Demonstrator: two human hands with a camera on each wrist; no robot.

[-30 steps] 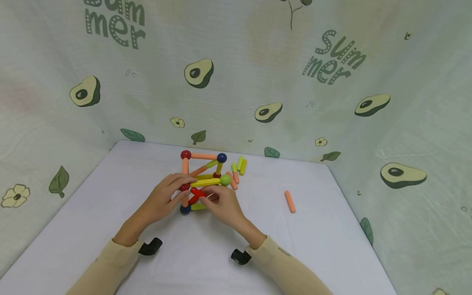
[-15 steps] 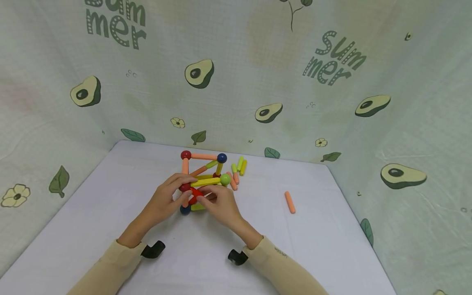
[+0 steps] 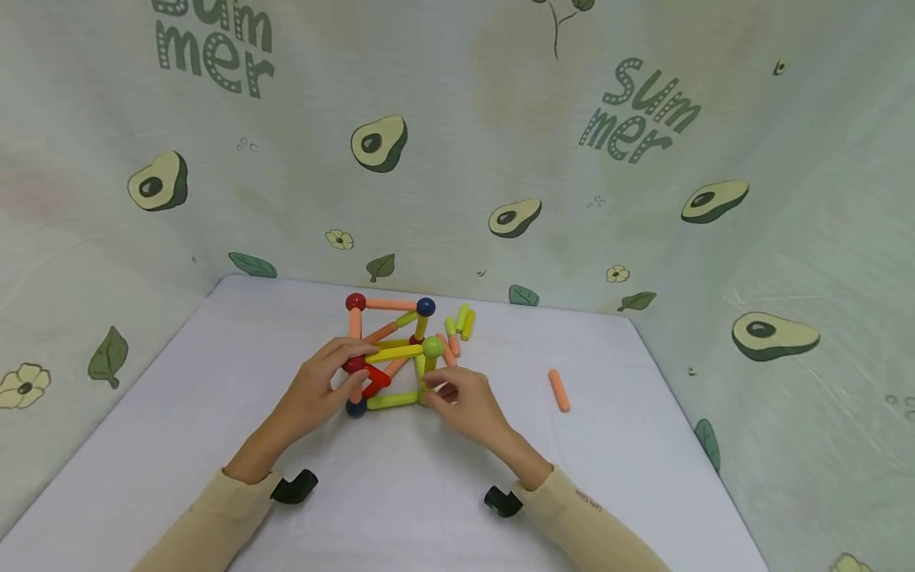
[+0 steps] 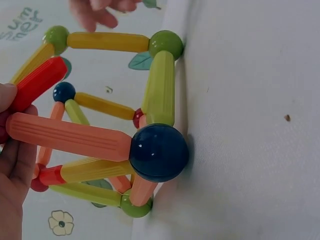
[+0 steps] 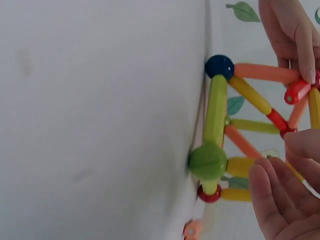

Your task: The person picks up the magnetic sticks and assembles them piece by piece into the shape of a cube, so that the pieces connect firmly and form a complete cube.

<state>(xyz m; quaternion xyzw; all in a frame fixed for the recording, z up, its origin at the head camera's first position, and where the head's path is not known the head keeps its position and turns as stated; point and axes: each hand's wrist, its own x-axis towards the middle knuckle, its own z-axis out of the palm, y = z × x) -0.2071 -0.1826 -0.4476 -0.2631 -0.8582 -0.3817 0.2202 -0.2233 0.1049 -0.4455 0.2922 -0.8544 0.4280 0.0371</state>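
Note:
A frame of coloured rods and balls, apparently a magnetic building set [image 3: 395, 400], stands on the table. My left hand [image 3: 303, 389] grips it at the red ball [image 3: 353, 364] on its near left upright. Joined there, a short red rod [image 4: 40, 82] lies by the left thumb, its other end free. To the right, my right hand [image 3: 468, 405] hovers by the right side of the frame, near the upper green ball [image 3: 432, 347], fingers loosely bent. The right wrist view shows nothing between its thumb and fingers [image 5: 282, 187]. A navy ball [image 4: 160, 152] forms the near left bottom corner.
Several loose yellow, lime and orange rods [image 3: 468, 325] lie behind the frame on the right. One orange rod [image 3: 559, 390] lies apart, farther right on the white table [image 3: 629, 492]. Printed cloth [image 3: 443, 183] hangs behind and at both sides.
My right hand has let go of the red rod and moved right. The red rod stays on the frame beside my left hand, which keeps its grip. The head view has shifted slightly.

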